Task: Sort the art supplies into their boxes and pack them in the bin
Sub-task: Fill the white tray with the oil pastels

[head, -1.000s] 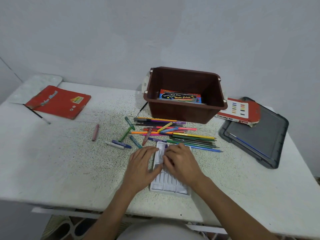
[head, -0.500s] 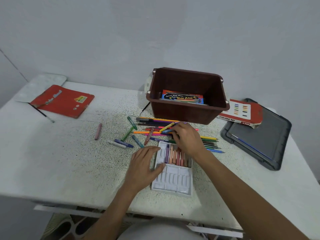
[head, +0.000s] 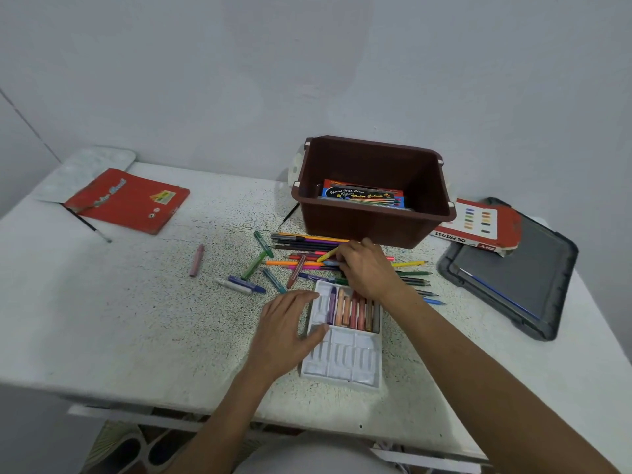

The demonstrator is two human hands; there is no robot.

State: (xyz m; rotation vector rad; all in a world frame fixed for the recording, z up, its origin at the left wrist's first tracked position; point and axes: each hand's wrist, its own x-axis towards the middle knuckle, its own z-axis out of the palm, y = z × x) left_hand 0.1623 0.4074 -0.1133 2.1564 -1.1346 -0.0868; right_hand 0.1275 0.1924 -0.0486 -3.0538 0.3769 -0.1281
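From my remote seat, nearest on the white speckled table (head: 102, 319) I saw the left hand (head: 285, 331) lying flat and relaxed, fingers straight, its thumb and fingertips resting on the left rim of a white moulded plastic pastel tray (head: 343, 364) that sat close to the near edge. The tray's far row held a line of oil pastels (head: 352, 309), purple through orange and red to grey, lying side by side. Just beyond the tray the right hand (head: 367, 270) was bent down over the heap of supplies, its curled fingertips at the end of a short yellow pastel stick (head: 326, 255); I could not tell whether they actually pinched it or only touched it. To the left of that hand loose pastels lay scattered: a white one (head: 234, 286) touching a dark blue one (head: 247, 283), a teal one (head: 273, 284), a brown one (head: 296, 276), two green ones (head: 253, 265) and, well apart toward the left edge, a mauve one (head: 197, 265). Behind them a bundle of long coloured pencils (head: 307, 239) lay roughly parallel to the far edge, partly under the right hand. Just past the pencils stood a brown rectangular plastic bin (head: 376, 227) with a blue watercolour box (head: 364, 195) lying inside. Right of the bin, a red and white oil pastels carton (head: 475, 225) rested on a dark grey plastic lid (head: 513, 278) at the right edge. At the far left corner lay a red paper pad (head: 128, 200), a thin paintbrush (head: 87, 224) and a white paint palette (head: 89, 165).
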